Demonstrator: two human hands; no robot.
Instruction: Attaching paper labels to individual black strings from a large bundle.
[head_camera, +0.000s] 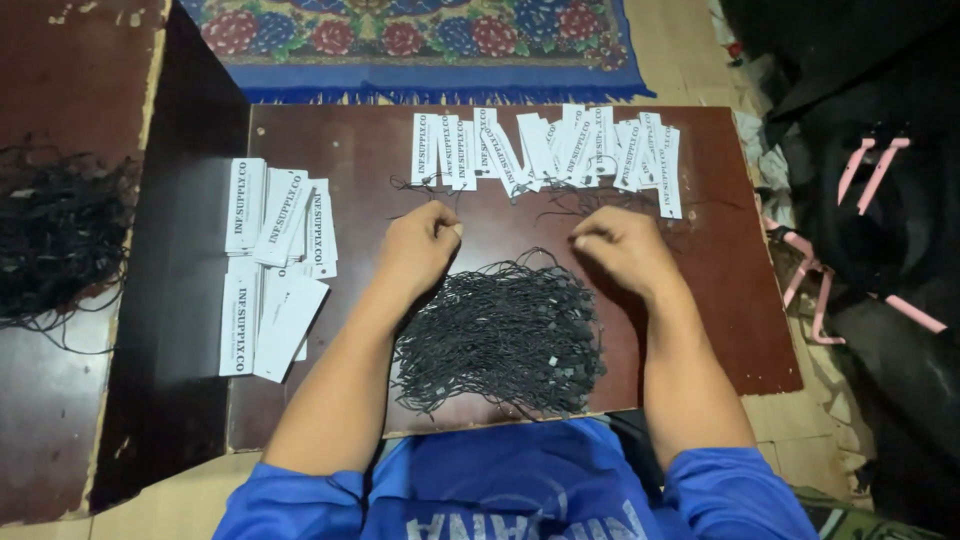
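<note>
Left hand (418, 245) and right hand (620, 245) fisted on board (340, 140); contents of either grip unclear. Strings (500, 335) at 6 o'clock, tags (545, 148) at 12.

dim, warm indoor light falls from above, brightest on the white paper tags (545, 150), which glare slightly. the right edge sinks into near-black shadow. focus is soft overall, with mild wide-angle bending at the edges.
</note>
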